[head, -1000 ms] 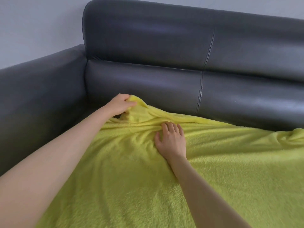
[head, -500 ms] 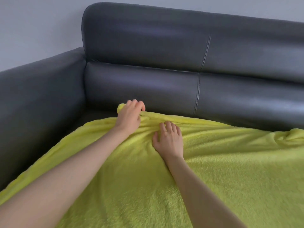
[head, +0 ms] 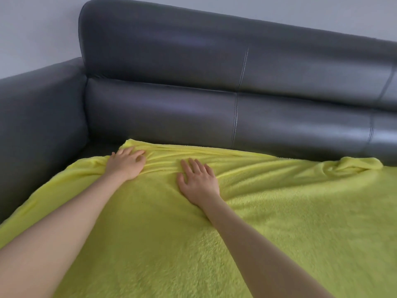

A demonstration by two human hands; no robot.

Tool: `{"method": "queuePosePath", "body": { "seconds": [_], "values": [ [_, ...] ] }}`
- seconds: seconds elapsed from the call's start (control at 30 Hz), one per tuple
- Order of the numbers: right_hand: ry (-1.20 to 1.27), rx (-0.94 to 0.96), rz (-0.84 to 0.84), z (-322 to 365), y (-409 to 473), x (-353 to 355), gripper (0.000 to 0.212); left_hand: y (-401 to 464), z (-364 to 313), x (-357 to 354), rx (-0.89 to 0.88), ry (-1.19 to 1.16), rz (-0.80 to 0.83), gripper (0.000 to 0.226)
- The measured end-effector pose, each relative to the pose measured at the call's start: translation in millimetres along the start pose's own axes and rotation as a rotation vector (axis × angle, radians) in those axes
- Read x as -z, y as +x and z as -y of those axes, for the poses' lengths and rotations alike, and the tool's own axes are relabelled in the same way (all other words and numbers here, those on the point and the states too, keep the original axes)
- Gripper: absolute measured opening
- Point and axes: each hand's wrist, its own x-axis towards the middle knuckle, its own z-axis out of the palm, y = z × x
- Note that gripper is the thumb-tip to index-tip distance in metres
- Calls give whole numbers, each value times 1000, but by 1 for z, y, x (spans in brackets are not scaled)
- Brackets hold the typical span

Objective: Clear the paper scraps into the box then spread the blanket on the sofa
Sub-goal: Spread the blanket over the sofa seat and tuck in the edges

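Observation:
A fluffy yellow blanket (head: pixel 279 222) covers most of the seat of the dark grey leather sofa (head: pixel 193 69). Its far edge lies wrinkled along the base of the backrest, with a bunched fold at the right (head: pixel 348 166). My left hand (head: pixel 126 163) lies palm down on the blanket near its far left corner, fingers slightly bent into the wrinkles. My right hand (head: pixel 197 181) rests flat on the blanket beside it, fingers spread. No paper scraps or box are in view.
The sofa's left armrest (head: pixel 38 117) rises beside the blanket's left edge. A strip of bare seat (head: pixel 98 147) shows in the corner between armrest and backrest. A pale wall (head: pixel 32 29) stands behind the sofa.
My left hand let go of the raised blanket corner and came down flat on it. The corner now lies on the seat. My right hand slid slightly right, fingers spreading.

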Motion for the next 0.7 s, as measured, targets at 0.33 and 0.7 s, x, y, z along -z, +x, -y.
{"method": "queuePosePath", "body": {
  "seconds": [0.33,0.7],
  "values": [
    [26,130,52,44,-9,0,63,7,81,21,172,83,67,55],
    [53,226,42,77,-3,-16,62,30,83,34,368,302,59,51]
  ]
}}
